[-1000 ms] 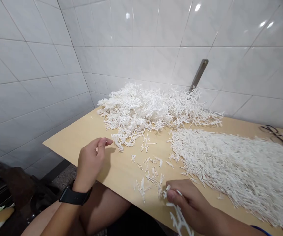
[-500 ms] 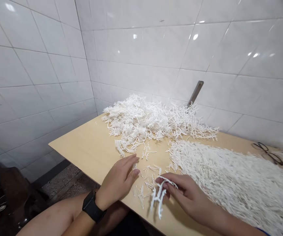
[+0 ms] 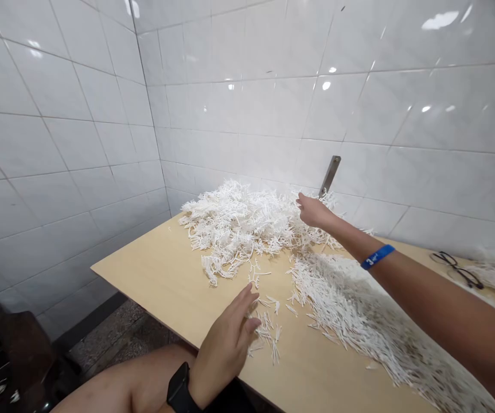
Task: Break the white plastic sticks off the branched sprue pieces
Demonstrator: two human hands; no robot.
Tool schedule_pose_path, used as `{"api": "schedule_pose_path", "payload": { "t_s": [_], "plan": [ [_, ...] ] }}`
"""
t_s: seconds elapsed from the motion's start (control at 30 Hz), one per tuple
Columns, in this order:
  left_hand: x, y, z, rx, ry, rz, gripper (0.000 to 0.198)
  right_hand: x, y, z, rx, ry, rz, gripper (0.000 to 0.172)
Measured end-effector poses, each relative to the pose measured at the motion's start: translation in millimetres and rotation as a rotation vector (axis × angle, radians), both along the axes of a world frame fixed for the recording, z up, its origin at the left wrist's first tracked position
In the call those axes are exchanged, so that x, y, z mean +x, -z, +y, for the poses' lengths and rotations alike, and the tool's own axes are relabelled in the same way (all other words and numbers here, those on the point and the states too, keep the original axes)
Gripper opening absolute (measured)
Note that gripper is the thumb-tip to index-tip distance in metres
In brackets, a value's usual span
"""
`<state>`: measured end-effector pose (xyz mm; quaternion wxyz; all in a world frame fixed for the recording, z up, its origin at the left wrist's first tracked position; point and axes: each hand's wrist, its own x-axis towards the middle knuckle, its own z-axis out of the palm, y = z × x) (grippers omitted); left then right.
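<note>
I am looking into what is reading as a small piecework workshop: glossy white tiles (image 3: 58,143) are covering 2 walls meeting in a corner, a plain wooden bench (image 3: 156,275) is standing against them, and it is carrying a tangled heap (image 3: 238,221) of white plastic sprigs beside a wide pile (image 3: 359,312) of separated white pieces. A metal bracket (image 3: 330,174) is leaning on the back wall behind the heap.

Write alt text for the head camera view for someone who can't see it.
A person's right hand reaches across a wooden table into a tangled pile of white sprigs by a tiled wall. The left hand is open at the near edge beside loose pieces; a heap of white sticks spreads to the right, glasses behind it.
</note>
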<state>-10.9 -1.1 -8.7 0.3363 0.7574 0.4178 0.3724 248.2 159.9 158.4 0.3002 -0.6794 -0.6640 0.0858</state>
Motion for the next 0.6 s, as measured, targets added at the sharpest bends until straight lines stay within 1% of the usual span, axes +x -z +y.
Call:
{"api": "schedule_pose_path", "payload": {
  "t_s": [0.07,0.13,0.17,0.2,0.23,0.27,0.3,0.33,0.4,0.47,0.53,0.6],
  "plan": [
    [-3.4,2.5,7.6,-0.115,-0.087,-0.255,0.045,-8.7,10.6,-14.3,0.025,0.011,-0.052,0.062],
    [-7.0,5.3,15.2,-0.202,-0.195,-0.524,0.050,-28.7,31.0,-44.9,0.064,-0.043,-0.108,0.062],
    [-8.7,6.5,18.3,-0.229,-0.250,-0.649,0.052,-42.1,44.8,-65.2,0.076,-0.111,-0.141,0.059],
    [-10.3,7.7,20.6,-0.247,-0.297,-0.753,0.052,-56.8,60.5,-87.4,0.098,-0.266,-0.221,0.057],
    [-11.8,8.5,22.1,-0.260,-0.334,-0.829,0.051,-71.9,77.3,-110.2,0.110,-0.454,-0.294,0.056],
    [-13.0,9.0,22.6,-0.265,-0.363,-0.877,0.050,-86.6,94.0,-131.9,0.118,-0.641,-0.368,0.054],
    [-14.0,9.2,22.5,-0.258,-0.387,-0.901,0.048,-99.7,109.5,-150.8,0.097,-0.800,-0.439,0.054],
    [-14.7,9.2,21.9,-0.246,-0.408,-0.906,0.047,-110.6,122.8,-165.6,0.062,-0.893,-0.483,0.055],
    [-15.8,8.9,20.3,-0.229,-0.433,-0.887,0.047,-122.7,140.4,-180.8,0.009,-0.922,-0.502,0.056],
    [-16.7,8.9,19.6,-0.230,-0.432,-0.862,0.047,-119.7,146.0,-178.3,-0.039,-0.865,-0.518,0.055],
    [-17.9,9.7,20.0,-0.239,-0.416,-0.836,0.048,-102.6,144.7,-166.5,-0.081,-0.788,-0.559,0.053],
    [-19.1,11.2,20.9,-0.234,-0.409,-0.805,0.049,-75.1,142.8,-154.3,-0.111,-0.703,-0.619,0.053]
  ]
}}
